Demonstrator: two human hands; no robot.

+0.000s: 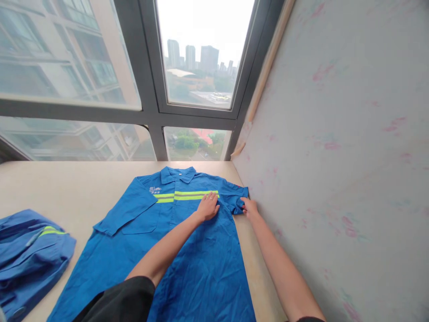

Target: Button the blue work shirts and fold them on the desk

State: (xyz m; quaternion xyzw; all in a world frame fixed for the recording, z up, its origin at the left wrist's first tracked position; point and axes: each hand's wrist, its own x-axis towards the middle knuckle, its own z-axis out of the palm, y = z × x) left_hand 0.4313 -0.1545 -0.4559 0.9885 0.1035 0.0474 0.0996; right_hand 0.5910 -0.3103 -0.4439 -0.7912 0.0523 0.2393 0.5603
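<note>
A blue short-sleeved work shirt (197, 259) with yellow-green reflective stripes lies spread flat, front up, on a beige table (67, 188), collar toward the window. My left hand (208, 206) rests flat on its chest just below the stripes, fingers stretched out. My right hand (250, 208) is at the shirt's right sleeve (236, 199), fingers closed on the sleeve's edge near the table's right side.
A second blue garment (30, 257) with a reflective stripe lies bunched at the table's left front. A large window (197, 58) with a grey frame stands behind the table. A pale wall (335, 156) with faint pink marks runs along the right.
</note>
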